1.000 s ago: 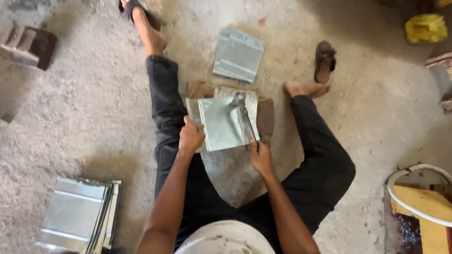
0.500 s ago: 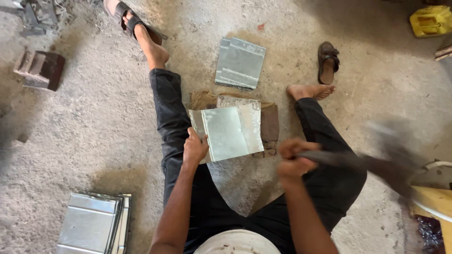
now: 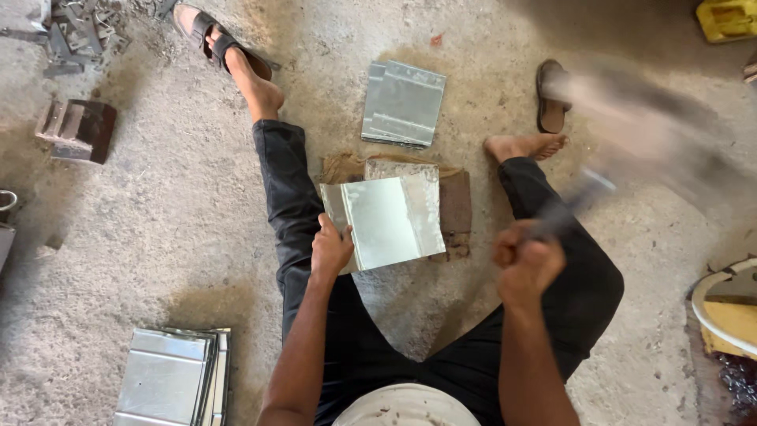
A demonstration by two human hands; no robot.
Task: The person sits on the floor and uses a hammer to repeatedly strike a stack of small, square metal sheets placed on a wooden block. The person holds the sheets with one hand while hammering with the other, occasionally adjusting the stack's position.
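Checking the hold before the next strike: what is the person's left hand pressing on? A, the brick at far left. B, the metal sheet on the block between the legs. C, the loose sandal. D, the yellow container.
B: the left hand grips the edge of the metal sheet lying on the block, while the right hand holds a blurred tool handle.

metal sheet lying on block between legs | second sheet lying beyond it on floor | sheet stack sitting left | sandal lying right
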